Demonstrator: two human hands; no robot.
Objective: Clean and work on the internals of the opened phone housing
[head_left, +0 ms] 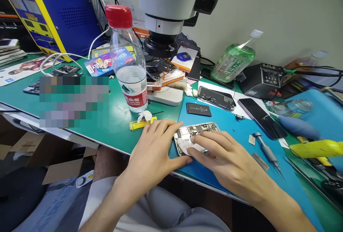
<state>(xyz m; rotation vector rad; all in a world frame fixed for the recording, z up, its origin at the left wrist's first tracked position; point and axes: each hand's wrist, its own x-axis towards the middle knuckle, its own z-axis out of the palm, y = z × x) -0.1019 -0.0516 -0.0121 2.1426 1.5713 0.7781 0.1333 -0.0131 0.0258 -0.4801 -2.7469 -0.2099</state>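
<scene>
We see the opened smartphone (197,129) near us on the blue mat (222,117), our left hand (154,148) spread around its left end, our right hand (230,160) pinching white tissue (184,146) over its interior. A black battery (198,109) lies on its far side.

The right hand (227,157) pinches, thumb and bent fingers drawn together. Left of that grip, the left hand (155,149) arches palm down, thumb and forefinger parted. Bare forearms (115,200) slant in from either side of the grip.
</scene>
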